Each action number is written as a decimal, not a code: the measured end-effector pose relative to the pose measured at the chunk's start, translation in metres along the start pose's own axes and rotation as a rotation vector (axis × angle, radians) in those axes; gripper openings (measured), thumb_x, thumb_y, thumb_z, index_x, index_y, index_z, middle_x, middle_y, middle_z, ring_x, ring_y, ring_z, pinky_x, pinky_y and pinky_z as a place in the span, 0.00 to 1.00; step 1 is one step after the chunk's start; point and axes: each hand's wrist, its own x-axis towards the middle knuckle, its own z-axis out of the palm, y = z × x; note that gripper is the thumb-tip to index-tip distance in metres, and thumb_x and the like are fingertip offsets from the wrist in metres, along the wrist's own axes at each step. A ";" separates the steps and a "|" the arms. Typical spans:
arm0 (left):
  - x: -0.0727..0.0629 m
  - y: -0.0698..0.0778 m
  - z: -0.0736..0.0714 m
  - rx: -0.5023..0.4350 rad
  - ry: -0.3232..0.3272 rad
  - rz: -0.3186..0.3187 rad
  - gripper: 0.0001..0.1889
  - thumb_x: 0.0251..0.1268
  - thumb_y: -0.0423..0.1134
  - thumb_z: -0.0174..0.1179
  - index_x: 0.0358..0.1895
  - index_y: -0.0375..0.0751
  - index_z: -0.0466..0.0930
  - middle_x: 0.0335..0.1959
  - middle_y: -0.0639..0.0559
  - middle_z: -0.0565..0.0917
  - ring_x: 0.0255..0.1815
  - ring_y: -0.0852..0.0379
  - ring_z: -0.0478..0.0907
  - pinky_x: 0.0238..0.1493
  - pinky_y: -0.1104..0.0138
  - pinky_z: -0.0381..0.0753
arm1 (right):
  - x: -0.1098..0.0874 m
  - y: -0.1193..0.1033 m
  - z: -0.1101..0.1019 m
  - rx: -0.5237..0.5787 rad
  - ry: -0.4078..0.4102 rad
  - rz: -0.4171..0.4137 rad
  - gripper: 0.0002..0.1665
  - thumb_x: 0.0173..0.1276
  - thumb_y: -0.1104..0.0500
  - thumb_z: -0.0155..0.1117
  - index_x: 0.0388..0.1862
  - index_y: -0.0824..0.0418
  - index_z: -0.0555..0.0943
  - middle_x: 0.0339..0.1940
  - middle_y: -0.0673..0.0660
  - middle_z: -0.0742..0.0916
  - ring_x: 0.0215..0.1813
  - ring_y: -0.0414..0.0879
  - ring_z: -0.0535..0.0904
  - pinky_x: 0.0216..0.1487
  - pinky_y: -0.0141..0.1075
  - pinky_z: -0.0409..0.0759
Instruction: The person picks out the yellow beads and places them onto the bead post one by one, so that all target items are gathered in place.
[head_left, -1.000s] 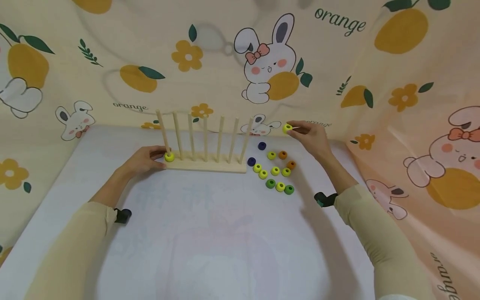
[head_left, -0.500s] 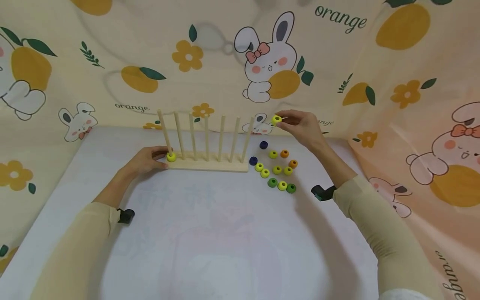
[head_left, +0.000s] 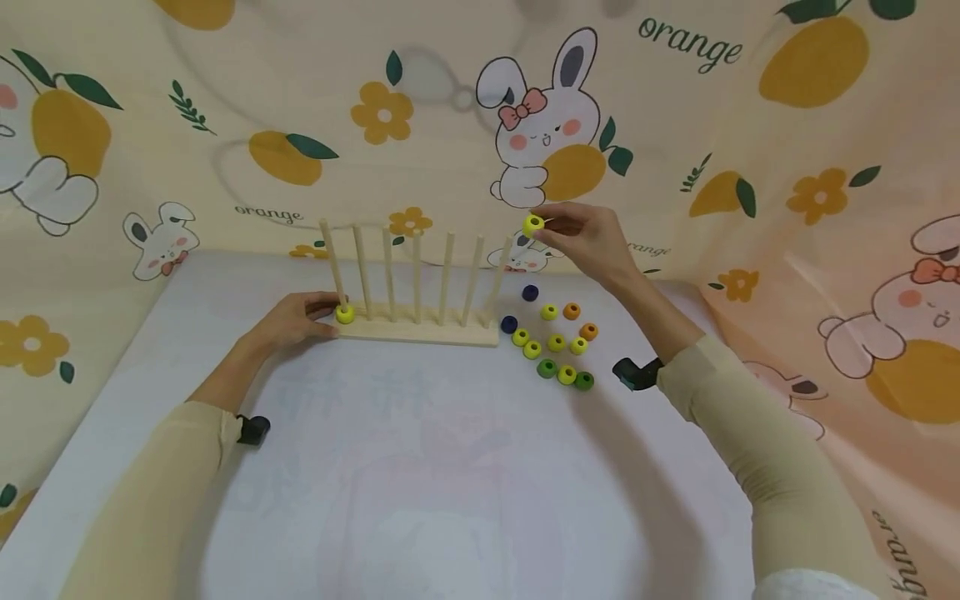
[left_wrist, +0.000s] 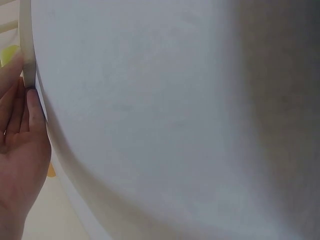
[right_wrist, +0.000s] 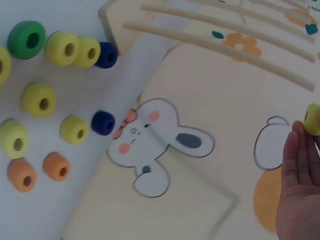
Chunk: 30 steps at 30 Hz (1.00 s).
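Observation:
A wooden peg rack (head_left: 420, 333) with a row of upright pegs stands on the table, one yellow bead (head_left: 345, 314) at the foot of its leftmost peg. My left hand (head_left: 294, 320) holds the left end of the rack's base, thumb at the front and fingers behind. In the left wrist view that hand (left_wrist: 25, 150) lies along the base's end. Raised beside the top of the rightmost peg, my right hand (head_left: 588, 237) pinches a yellow bead (head_left: 533, 225) between thumb and fingertips. The right wrist view shows this bead (right_wrist: 312, 120) near the peg tips, partly cut off.
Right of the rack, loose beads lie scattered: several yellow ones (head_left: 556, 342), two orange (head_left: 572, 311), two green (head_left: 547, 368) and two dark blue (head_left: 530, 292). Behind the white table (head_left: 420, 467) hangs a patterned cloth (head_left: 420, 167).
My right hand has moved left and slightly up with the yellow bead, from above the loose beads to the rightmost peg's top. The left hand stays at the rack's end.

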 end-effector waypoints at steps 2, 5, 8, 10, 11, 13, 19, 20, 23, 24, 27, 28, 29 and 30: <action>0.001 -0.001 0.000 -0.008 -0.008 0.007 0.37 0.61 0.26 0.67 0.73 0.27 0.61 0.73 0.33 0.64 0.75 0.39 0.60 0.74 0.53 0.62 | 0.003 -0.004 0.003 0.001 -0.004 -0.011 0.19 0.66 0.62 0.70 0.55 0.62 0.85 0.49 0.58 0.88 0.45 0.45 0.86 0.50 0.28 0.83; 0.001 -0.001 0.001 -0.010 -0.011 0.007 0.37 0.61 0.27 0.67 0.73 0.27 0.61 0.74 0.33 0.64 0.75 0.39 0.60 0.74 0.53 0.62 | 0.010 -0.011 0.009 0.013 -0.021 -0.030 0.18 0.66 0.62 0.70 0.55 0.62 0.85 0.48 0.58 0.89 0.45 0.46 0.86 0.50 0.29 0.84; 0.001 -0.001 0.001 0.000 -0.005 0.010 0.37 0.61 0.27 0.67 0.73 0.28 0.61 0.73 0.33 0.64 0.75 0.39 0.60 0.74 0.53 0.62 | 0.017 -0.017 0.014 0.022 -0.033 -0.052 0.17 0.66 0.62 0.70 0.54 0.62 0.85 0.47 0.58 0.89 0.44 0.45 0.86 0.49 0.30 0.84; 0.001 -0.001 0.001 0.006 -0.001 0.013 0.37 0.61 0.27 0.67 0.73 0.27 0.61 0.73 0.34 0.64 0.75 0.39 0.60 0.74 0.53 0.62 | 0.021 -0.021 0.018 0.029 -0.040 -0.066 0.17 0.65 0.62 0.71 0.53 0.62 0.86 0.47 0.57 0.89 0.43 0.45 0.86 0.48 0.31 0.85; 0.001 -0.001 0.001 0.008 -0.002 0.015 0.37 0.61 0.27 0.67 0.73 0.27 0.61 0.73 0.33 0.64 0.75 0.39 0.60 0.74 0.53 0.62 | 0.023 -0.023 0.020 0.031 -0.043 -0.073 0.17 0.65 0.62 0.71 0.53 0.62 0.86 0.47 0.56 0.89 0.43 0.44 0.86 0.47 0.31 0.85; 0.002 -0.002 0.000 0.015 -0.002 0.012 0.37 0.61 0.27 0.67 0.73 0.27 0.61 0.74 0.33 0.64 0.75 0.40 0.60 0.74 0.53 0.62 | 0.027 -0.026 0.024 0.038 -0.052 -0.095 0.17 0.65 0.62 0.72 0.53 0.63 0.86 0.47 0.56 0.89 0.43 0.44 0.86 0.47 0.32 0.86; 0.003 -0.003 -0.003 0.028 -0.003 0.003 0.38 0.60 0.27 0.68 0.73 0.27 0.61 0.74 0.33 0.63 0.75 0.39 0.60 0.75 0.53 0.61 | 0.036 -0.036 0.036 0.067 -0.087 -0.137 0.16 0.65 0.61 0.71 0.52 0.61 0.86 0.47 0.53 0.89 0.44 0.43 0.86 0.49 0.34 0.85; 0.004 -0.004 -0.003 0.030 -0.003 0.002 0.38 0.60 0.27 0.68 0.73 0.27 0.61 0.74 0.33 0.63 0.75 0.39 0.60 0.75 0.53 0.61 | 0.037 -0.037 0.038 0.073 -0.093 -0.135 0.16 0.65 0.60 0.71 0.52 0.61 0.86 0.47 0.53 0.89 0.44 0.43 0.86 0.49 0.34 0.85; 0.005 -0.004 -0.004 0.039 -0.009 0.004 0.39 0.60 0.28 0.69 0.73 0.27 0.60 0.74 0.33 0.63 0.75 0.39 0.60 0.75 0.53 0.61 | 0.040 -0.042 0.044 0.086 -0.112 -0.124 0.16 0.65 0.60 0.71 0.51 0.61 0.86 0.47 0.54 0.89 0.43 0.43 0.86 0.49 0.34 0.86; 0.005 -0.004 -0.004 0.043 -0.009 0.003 0.39 0.59 0.28 0.69 0.73 0.27 0.60 0.74 0.33 0.63 0.75 0.39 0.60 0.75 0.53 0.61 | 0.041 -0.044 0.045 0.087 -0.116 -0.123 0.15 0.65 0.61 0.71 0.51 0.61 0.87 0.47 0.54 0.89 0.43 0.43 0.86 0.49 0.34 0.86; 0.006 -0.004 -0.004 0.059 -0.007 0.003 0.39 0.60 0.28 0.69 0.73 0.27 0.61 0.74 0.33 0.64 0.74 0.39 0.61 0.74 0.53 0.62 | 0.046 -0.049 0.051 0.086 -0.132 -0.129 0.15 0.66 0.61 0.71 0.51 0.62 0.86 0.48 0.55 0.89 0.43 0.44 0.86 0.49 0.34 0.85; 0.006 -0.004 -0.004 0.062 -0.005 0.001 0.39 0.60 0.28 0.69 0.73 0.27 0.61 0.74 0.34 0.64 0.74 0.39 0.61 0.74 0.53 0.62 | 0.048 -0.051 0.053 0.088 -0.136 -0.134 0.15 0.65 0.62 0.71 0.51 0.62 0.86 0.48 0.56 0.89 0.43 0.44 0.86 0.49 0.34 0.85; 0.006 -0.004 -0.004 0.063 -0.005 0.001 0.39 0.60 0.28 0.69 0.73 0.27 0.61 0.73 0.34 0.64 0.74 0.39 0.61 0.74 0.53 0.62 | 0.050 -0.052 0.055 0.090 -0.139 -0.134 0.16 0.65 0.62 0.71 0.52 0.62 0.86 0.48 0.56 0.89 0.43 0.44 0.86 0.48 0.34 0.85; 0.006 -0.004 -0.004 0.062 -0.005 0.001 0.38 0.60 0.28 0.69 0.73 0.27 0.61 0.73 0.34 0.65 0.74 0.39 0.61 0.74 0.53 0.62 | 0.052 -0.054 0.057 0.091 -0.143 -0.132 0.16 0.65 0.62 0.71 0.52 0.62 0.86 0.49 0.55 0.89 0.43 0.44 0.86 0.48 0.34 0.85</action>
